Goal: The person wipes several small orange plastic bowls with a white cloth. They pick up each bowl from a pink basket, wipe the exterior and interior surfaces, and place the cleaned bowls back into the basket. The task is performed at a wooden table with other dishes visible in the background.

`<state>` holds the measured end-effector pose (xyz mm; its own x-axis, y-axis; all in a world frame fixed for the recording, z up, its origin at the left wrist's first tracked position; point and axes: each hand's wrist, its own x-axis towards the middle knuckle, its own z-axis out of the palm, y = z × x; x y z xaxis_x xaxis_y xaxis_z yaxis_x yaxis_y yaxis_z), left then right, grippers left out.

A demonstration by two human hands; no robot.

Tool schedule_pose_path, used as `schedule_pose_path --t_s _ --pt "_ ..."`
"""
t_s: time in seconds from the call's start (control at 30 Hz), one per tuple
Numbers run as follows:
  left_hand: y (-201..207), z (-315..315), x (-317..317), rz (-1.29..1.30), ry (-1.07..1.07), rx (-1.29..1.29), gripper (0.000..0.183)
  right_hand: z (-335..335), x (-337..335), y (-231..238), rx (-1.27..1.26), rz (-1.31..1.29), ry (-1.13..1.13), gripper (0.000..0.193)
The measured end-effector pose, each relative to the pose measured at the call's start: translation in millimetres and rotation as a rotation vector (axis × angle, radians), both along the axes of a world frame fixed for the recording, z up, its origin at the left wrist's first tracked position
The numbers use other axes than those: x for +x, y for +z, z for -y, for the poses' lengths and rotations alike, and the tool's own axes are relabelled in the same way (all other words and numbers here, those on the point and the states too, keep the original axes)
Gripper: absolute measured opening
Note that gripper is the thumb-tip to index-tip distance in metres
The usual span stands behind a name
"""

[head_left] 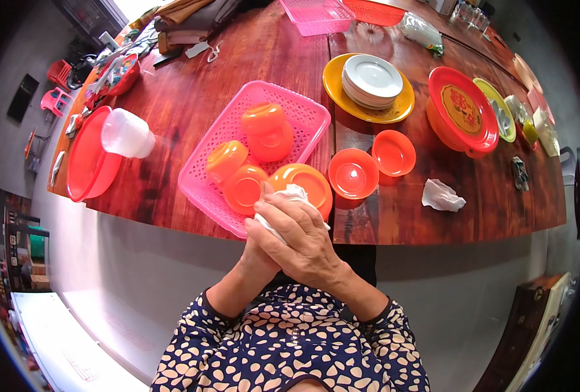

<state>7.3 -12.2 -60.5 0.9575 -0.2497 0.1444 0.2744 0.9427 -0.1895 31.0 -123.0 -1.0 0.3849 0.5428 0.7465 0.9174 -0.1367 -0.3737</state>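
Observation:
At the table's near edge my hands are together, the right over the left. My right hand [298,236] is closed on a crumpled white tissue [294,192], its fingers bent over it. Beneath it, my left hand [257,261] is mostly hidden; it seems closed on an orange bowl [307,182] raised over the basket's near right corner. The pink basket [198,160] holds several more orange bowls [264,121], some upside down or on their sides. Just right of the basket, two orange bowls [353,174] [393,153] stand upright on the wooden table.
A second crumpled tissue [443,195] lies at the right. Farther back are a yellow plate [332,85] bearing stacked white plates [373,75], and a red basin [443,124] with a printed tray on it. At the left, a clear plastic container [126,134] leans on a red basin [84,157].

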Motion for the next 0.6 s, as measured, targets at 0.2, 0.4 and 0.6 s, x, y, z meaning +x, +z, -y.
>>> schedule_pose_path --t_s 0.2,0.4,0.6 --pt "46.1 15.0 -8.6 -0.302 0.31 0.68 0.05 7.1 23.7 -5.4 0.067 -0.119 -0.104 0.034" --pt "38.0 2.6 -6.4 -0.194 0.232 0.593 0.05 24.6 13.3 -15.8 0.077 -0.143 -0.065 0.035" --pt "46.1 7.1 -5.5 -0.201 0.353 0.815 0.047 43.9 23.0 -8.5 -0.003 -0.189 -0.107 0.035"
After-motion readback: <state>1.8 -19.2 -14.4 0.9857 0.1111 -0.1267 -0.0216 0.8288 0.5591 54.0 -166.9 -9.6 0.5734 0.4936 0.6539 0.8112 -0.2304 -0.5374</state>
